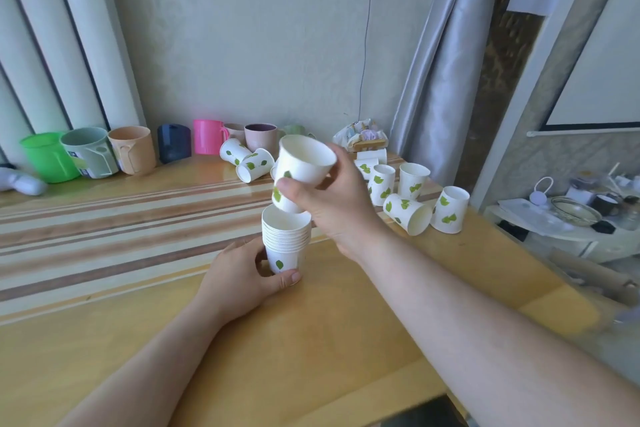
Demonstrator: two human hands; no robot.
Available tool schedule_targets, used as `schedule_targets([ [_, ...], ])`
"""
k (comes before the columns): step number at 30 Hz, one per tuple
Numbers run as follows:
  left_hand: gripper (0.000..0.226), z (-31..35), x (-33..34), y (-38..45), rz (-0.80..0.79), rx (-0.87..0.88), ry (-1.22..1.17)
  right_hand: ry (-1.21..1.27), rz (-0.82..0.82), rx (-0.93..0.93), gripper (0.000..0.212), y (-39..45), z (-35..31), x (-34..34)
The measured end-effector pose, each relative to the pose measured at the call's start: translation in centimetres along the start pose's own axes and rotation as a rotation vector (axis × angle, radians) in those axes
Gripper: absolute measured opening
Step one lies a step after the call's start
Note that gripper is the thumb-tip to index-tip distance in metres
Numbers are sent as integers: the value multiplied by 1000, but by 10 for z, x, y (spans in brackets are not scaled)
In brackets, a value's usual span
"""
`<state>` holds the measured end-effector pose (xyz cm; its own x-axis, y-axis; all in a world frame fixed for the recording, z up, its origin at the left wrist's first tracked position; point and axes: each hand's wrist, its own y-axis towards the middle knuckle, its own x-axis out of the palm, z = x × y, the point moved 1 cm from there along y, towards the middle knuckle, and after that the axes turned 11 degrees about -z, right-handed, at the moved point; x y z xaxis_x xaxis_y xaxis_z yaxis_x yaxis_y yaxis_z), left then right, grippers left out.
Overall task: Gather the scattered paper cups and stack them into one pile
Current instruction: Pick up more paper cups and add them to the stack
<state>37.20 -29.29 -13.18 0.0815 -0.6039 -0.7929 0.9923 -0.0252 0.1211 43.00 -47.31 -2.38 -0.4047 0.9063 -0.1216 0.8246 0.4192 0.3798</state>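
Fingers of my left hand [242,274] curl round the base of the stack of paper cups [285,239], which stands upright near the middle of the tabletop [104,322]. My right hand [332,204] grips two more cups [301,166] just above the stack, tilted, the lower one's base over its open mouth. Loose cups [412,204] lie and stand toward the far right corner, two more [247,161] at the far edge. Coloured plastic mugs [131,152] line that edge.
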Motion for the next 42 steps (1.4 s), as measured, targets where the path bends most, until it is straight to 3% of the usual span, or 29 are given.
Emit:
schedule_targets([
  [14,48,-3,-3,1,33,-82,-20,-214,-153,159,57,-15,38,23],
  [18,55,-7,-3,2,17,-74,-13,-453,-315,178,91,-27,47,-11],
  [20,58,-9,-2,3,-7,-71,4,-678,-346,173,96,-32,55,-47],
  [22,57,-9,-2,5,-19,-75,14,-863,-225,173,85,-33,64,-91],
  [25,54,-7,-2,7,-25,-79,33,-999,86,274,78,-31,78,-150],
  [28,57,-6,0,7,-22,-84,30,-1072,136,440,83,-29,96,-179],
  [32,57,-7,1,7,-12,-86,38,-1038,175,531,80,-30,125,-181],
  [38,60,-8,0,9,-23,-98,33,-932,227,475,73,-30,131,-178],
  [42,60,-5,0,9,-17,-91,27,-478,236,335,71,-27,106,-150],
])
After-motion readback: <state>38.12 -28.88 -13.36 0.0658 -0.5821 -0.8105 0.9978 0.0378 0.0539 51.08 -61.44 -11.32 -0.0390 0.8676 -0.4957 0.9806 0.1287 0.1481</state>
